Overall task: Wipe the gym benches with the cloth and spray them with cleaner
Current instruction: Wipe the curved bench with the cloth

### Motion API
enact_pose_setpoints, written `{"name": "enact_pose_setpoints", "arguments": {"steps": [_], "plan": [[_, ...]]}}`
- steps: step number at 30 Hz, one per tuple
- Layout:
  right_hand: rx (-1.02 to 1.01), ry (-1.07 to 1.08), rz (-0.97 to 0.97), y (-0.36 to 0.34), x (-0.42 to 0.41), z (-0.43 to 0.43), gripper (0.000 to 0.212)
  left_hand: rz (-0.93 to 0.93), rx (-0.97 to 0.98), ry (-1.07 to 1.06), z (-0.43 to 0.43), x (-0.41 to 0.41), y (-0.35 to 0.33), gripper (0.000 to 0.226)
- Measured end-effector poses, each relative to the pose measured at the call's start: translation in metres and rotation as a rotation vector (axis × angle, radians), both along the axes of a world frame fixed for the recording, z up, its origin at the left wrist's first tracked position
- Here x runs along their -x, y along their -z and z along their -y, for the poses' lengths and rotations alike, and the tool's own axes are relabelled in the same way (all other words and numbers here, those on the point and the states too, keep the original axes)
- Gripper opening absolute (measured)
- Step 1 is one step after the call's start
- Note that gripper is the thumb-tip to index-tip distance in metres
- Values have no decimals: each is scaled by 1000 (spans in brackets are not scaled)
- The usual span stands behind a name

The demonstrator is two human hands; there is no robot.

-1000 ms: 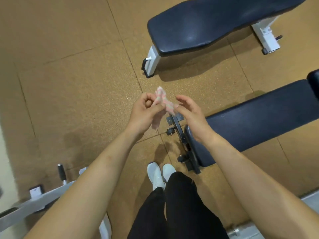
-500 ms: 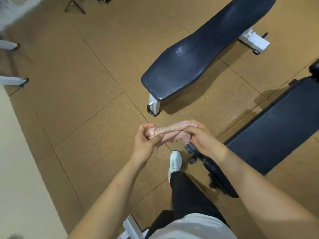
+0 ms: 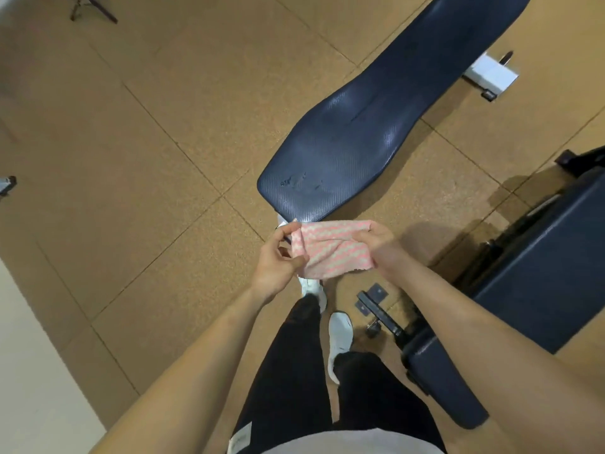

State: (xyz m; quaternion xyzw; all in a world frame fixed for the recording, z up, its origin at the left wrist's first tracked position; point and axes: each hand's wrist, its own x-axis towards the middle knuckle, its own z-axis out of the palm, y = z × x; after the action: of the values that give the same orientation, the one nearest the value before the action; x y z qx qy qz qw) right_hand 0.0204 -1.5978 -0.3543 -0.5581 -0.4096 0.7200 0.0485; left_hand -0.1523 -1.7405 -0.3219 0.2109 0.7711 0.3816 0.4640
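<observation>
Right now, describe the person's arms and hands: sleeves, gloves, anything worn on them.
The left arm and right arm are bare along all their visible length, with no sleeves. The left hand and right hand wear no gloves; no watch or band shows at either wrist. Rings are too small to tell.

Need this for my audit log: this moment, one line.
left hand: pinches cloth | right hand: grips cloth | cloth: spread between hands | front bench: just ahead
</observation>
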Motion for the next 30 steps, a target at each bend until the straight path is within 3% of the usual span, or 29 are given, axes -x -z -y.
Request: {"name": "enact_pose_setpoints", "arguments": {"steps": [3,7,11,14,21,24,27,29,30], "plan": [[-156,-174,140,25,32,-32,21,-116,17,102,-29,31,35,69],[-220,-299,219,72,72,-73,15,-156,27,171,-59,73,93,76],[-344,-459,332,113,113,-106,27,-186,69,131,-85,111,146,79],[-392,-519,370,147,140,-123,23,-225,92,151,-101,128,178,83],[-459,-575,350,224,182,-145,25,-282,160,-4,-128,137,243,86],[-706,-751,485,252,184,-148,34,-291,274,-49,-137,139,265,74],[-948,-902,517,268,184,-146,36,-642,428,-68,-137,138,286,42],[-1039,-1057,386,275,188,-143,36,-838,310,82,-136,137,300,34],[-1055,-1139,306,278,189,-142,39,-847,203,215,-137,137,308,35]]}}
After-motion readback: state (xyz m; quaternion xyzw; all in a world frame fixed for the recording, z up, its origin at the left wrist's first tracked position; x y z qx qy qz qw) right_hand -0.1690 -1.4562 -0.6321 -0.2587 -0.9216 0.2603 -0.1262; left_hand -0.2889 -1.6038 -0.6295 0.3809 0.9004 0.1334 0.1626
